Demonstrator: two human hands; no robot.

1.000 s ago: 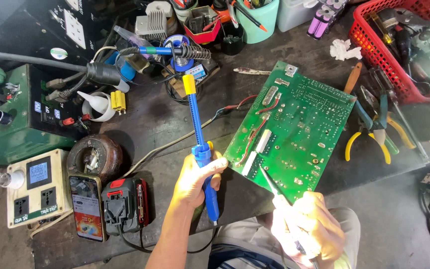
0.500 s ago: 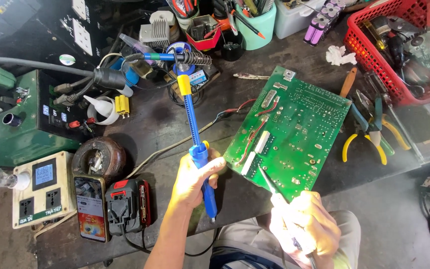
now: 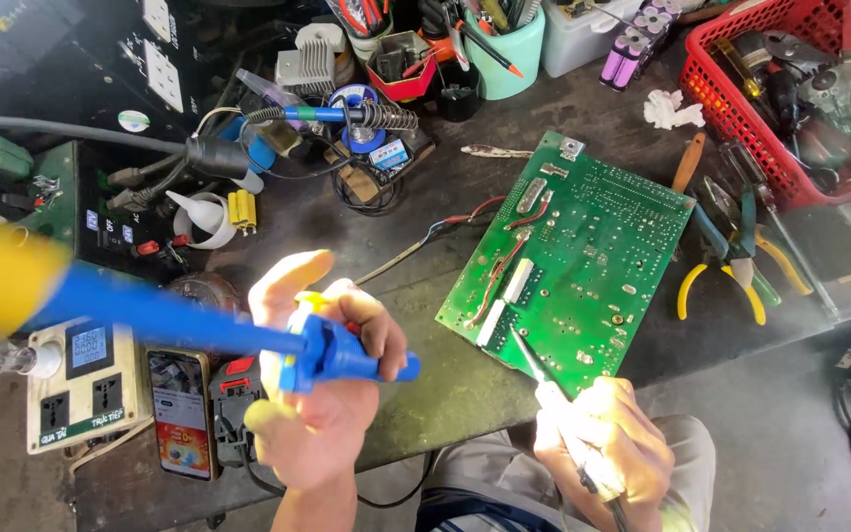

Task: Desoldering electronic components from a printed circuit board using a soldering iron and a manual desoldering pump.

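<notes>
The right hand (image 3: 603,443) is closed around a soldering iron (image 3: 544,379), whose tip rests on the near edge of the green circuit board (image 3: 583,266), just ahead of the fingers. The left hand (image 3: 322,394) is closed around the blue desoldering pump (image 3: 248,335), lifted off the bench, its yellow end blurred and swung out to the left, well apart from the board. Judged from this, the joint is being heated for solder removal: hold the iron steady on one pad until the solder flows, then set the pump nozzle just beside the tip before triggering. Avoid the red wires (image 3: 499,261) on the board beyond the iron. Farther out, past the board to the right, lie yellow-handled pliers (image 3: 741,271) and a red basket (image 3: 741,118).
</notes>
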